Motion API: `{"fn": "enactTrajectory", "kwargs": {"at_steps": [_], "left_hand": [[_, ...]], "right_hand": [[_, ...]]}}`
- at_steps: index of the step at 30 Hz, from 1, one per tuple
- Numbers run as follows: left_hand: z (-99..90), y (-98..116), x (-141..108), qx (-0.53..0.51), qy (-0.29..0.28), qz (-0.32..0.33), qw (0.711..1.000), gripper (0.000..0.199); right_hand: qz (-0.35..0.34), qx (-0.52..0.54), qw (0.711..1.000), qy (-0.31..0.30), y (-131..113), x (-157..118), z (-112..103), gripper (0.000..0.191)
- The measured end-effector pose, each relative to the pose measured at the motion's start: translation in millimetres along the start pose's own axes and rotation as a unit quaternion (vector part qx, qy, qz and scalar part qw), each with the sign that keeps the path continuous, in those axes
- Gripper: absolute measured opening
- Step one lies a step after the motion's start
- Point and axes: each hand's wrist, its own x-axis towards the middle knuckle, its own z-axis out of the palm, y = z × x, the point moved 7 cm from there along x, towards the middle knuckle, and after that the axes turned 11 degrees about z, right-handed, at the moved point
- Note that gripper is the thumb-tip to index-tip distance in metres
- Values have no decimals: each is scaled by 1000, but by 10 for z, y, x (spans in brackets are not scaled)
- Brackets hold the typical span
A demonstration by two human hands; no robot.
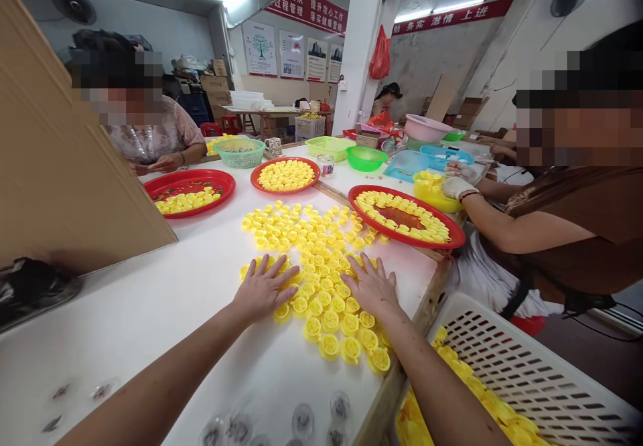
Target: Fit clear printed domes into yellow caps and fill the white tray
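Caps (314, 258), small, round and yellow plastic, lay spread in a loose patch across the middle of the white table (151, 312), reaching almost to its right edge. Both hands lay flat and open on the near part of that patch, fingers spread: the left hand (264, 288) on the caps at its left fringe, the right hand (372, 288) on those toward the table's right edge. Neither hand gripped anything. More caps trailed between and below the wrists toward the wooden edge strip (426, 305).

Left of the patch the smooth tabletop was bare up to a tall cardboard sheet (65, 185) leaning there. Just past the right edge stood a white slotted crate (527, 365) with more yellow pieces inside.

Farther back sat three shiny red round trays, each holding caps: one at the left (221, 188), one in the middle (286, 163), one at the right (449, 232). A co-worker's gloved hand (459, 186) rested by a yellow bowl (435, 198) beyond the right tray.
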Motion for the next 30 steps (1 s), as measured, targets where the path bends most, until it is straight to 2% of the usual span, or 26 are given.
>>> {"fn": "enactTrajectory", "kwargs": {"at_steps": [7, 16, 23, 25, 27, 30], "left_hand": [[3, -65, -333, 9, 9, -24, 1000, 59], [-24, -181, -907, 10, 1, -65, 998, 59], [-72, -304, -1237, 7, -5, -100, 995, 57], [-86, -326, -1305, 9, -8, -106, 994, 56], [-126, -327, -1372, 13, 0, -105, 994, 55], [-266, -287, -1504, 25, 50, -100, 993, 54]], "right_hand": [[-23, -3, 1000, -20, -333, -265, 37, 65], [-86, 13, 996, -35, -951, -714, 108, 63], [-116, 38, 992, -41, -1297, -984, 110, 63], [-126, 45, 990, -46, -1323, -1024, 62, 61], [-129, 52, 989, -42, -1237, -1030, -58, 56], [-130, 44, 990, -32, -848, -979, -342, 46]]}}
